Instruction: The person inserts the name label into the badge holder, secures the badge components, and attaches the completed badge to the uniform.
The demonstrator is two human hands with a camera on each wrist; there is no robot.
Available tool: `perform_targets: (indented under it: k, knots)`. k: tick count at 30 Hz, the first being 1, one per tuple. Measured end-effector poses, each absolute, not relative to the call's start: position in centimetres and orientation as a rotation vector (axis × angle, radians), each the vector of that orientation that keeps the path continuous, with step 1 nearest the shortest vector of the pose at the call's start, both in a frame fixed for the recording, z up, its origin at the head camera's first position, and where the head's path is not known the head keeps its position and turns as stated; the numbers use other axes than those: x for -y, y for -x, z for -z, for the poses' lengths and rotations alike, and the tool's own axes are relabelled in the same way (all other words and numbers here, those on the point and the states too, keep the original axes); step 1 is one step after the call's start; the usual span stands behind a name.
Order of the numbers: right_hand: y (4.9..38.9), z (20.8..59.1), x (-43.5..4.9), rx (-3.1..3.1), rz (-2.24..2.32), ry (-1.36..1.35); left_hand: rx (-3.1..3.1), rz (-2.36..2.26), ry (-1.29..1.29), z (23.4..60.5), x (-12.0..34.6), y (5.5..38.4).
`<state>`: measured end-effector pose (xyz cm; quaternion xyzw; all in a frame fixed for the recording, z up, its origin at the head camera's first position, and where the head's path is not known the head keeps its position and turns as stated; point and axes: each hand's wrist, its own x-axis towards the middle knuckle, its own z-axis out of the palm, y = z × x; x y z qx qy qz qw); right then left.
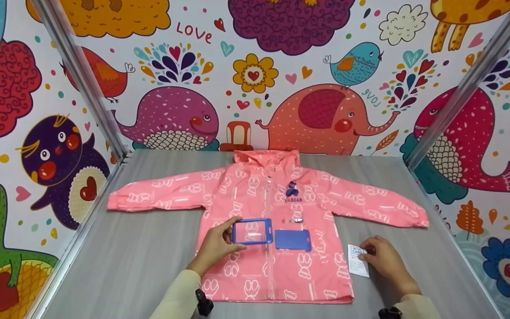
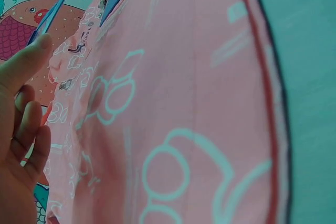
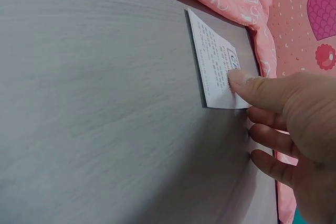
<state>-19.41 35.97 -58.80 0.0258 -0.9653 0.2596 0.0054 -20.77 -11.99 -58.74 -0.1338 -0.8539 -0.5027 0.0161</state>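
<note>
My left hand [image 1: 214, 249] pinches a blue badge holder frame [image 1: 269, 237] with a clear window by its left end, above the jacket front. A flat blue backing plate [image 1: 292, 239] lies on the jacket just right of it. Beyond the plate sits a small metal clip [image 1: 298, 219]. On the table beside the jacket's hem is a white printed card [image 1: 358, 266]. My right hand [image 1: 387, 262] grips its right edge, the thumb [image 3: 249, 85] on the printed face and the other fingers curled at the edge. In the left wrist view the frame [image 2: 50, 18] shows edge-on above the thumb.
A pink hooded jacket [image 1: 237, 277] with white prints lies spread on the grey table [image 1: 148, 261], sleeves out to both sides. Walls with cartoon animals [image 1: 326, 124] enclose the table at the back and sides, with metal posts [image 1: 82, 79] at the corners.
</note>
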Motion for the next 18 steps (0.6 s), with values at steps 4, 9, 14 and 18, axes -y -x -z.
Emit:
perform_targets:
  k: [4, 9, 14, 18]
  knots:
    - [19.41, 58.67, -35.81, 3.015, -0.813, -0.105, 2.660, 1.582, 0.394, 58.75, 12.02, 20.70]
    - [19.32, 58.60, -35.59, 3.028, -0.830, -0.081, 2.654, 1.580, 0.401, 58.82, 12.05, 20.73]
    - [19.46, 58.67, -35.50, 3.018, -0.896, -0.067, 2.649, 1.575, 0.397, 58.89, 12.09, 20.81]
    - [19.52, 58.81, -35.52, 3.000, -0.938, -0.088, 2.638, 1.575, 0.403, 58.96, 12.13, 20.80]
